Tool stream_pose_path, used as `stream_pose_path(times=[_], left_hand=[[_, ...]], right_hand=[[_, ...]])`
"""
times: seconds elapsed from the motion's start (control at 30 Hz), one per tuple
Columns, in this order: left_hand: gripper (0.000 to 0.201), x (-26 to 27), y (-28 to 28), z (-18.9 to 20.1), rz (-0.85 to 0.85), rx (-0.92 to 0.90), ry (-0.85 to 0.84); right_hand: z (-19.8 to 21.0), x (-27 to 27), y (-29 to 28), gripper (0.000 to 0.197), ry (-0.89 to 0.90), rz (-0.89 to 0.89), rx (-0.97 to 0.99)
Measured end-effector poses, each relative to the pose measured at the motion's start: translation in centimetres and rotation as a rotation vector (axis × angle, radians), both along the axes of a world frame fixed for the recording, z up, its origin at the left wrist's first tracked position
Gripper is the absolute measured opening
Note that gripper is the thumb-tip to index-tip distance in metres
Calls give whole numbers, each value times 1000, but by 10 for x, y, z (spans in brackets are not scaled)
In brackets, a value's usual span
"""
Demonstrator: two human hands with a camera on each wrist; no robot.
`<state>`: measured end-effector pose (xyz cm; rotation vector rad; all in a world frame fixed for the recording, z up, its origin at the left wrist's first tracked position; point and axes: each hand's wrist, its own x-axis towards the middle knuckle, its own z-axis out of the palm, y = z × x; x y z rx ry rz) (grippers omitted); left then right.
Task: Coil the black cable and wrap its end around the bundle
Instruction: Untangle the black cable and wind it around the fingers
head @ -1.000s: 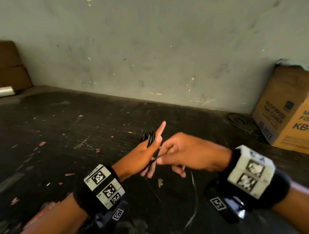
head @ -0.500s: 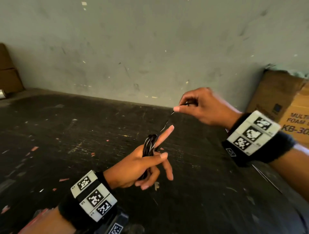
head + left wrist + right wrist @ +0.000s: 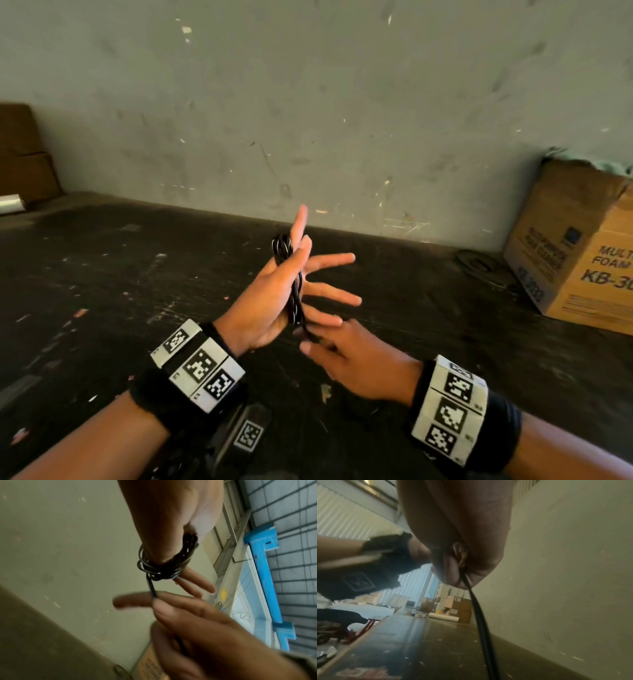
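Two bare hands coiling a thin black cable above a dark, scuffed surface.

The left hand [image 3: 274, 294], fingers spread straight, carries the black cable [image 3: 291, 284] looped in a slim bundle around thumb and little finger. The right hand [image 3: 356, 359] pinches the free run just below the coil. The cable looks light, limp and probably glossy-slick, so keep tension and take hold close to the bundle. Its end is not visible.
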<state>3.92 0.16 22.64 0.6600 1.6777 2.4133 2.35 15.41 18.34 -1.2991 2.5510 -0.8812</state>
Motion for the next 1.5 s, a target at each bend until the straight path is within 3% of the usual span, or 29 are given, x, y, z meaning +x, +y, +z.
stream_pose_path(times=[0.13,0.27,0.4,0.47,0.5,0.6,0.67,0.7,0.8,0.9,1.0,1.13,1.2,1.33,1.5], left_hand=[[70,-1,-6,-5,151,-134,41],[68,4,-8,-20,218,-475,170],[70,13,-15,-40,150,-588,103],[104,19,-20,-47,119,-652,58],[111,22,-21,-48,67,-679,50],[95,30,-17,-44,-46,-700,39],[103,35,-17,-44,-85,-715,35],[104,37,-17,-45,-91,-705,41],[77,45,-19,-38,-95,-637,163],[60,52,-17,-23,-89,-573,209],[57,51,-16,-13,-114,-425,188],[61,42,-13,-1,-151,-113,115],[61,34,-12,5,-79,-41,89],[60,17,-14,15,106,-72,62],[63,7,-18,14,201,-144,110]], right_hand=[[11,15,-6,24,-39,88,161],[36,23,-11,24,12,91,204],[80,23,-4,18,48,101,239],[101,23,1,17,110,101,269],[110,23,3,16,138,107,287],[132,20,7,9,212,125,297],[146,14,11,10,246,126,235],[151,10,13,11,260,128,209],[150,-5,17,15,335,122,134],[126,-21,18,33,295,84,-24],[89,-29,14,42,200,48,-171],[38,-26,1,18,95,27,-223],[19,-21,-8,27,55,43,-241],[14,-8,-19,22,74,45,-167],[39,2,-14,25,17,47,177]])
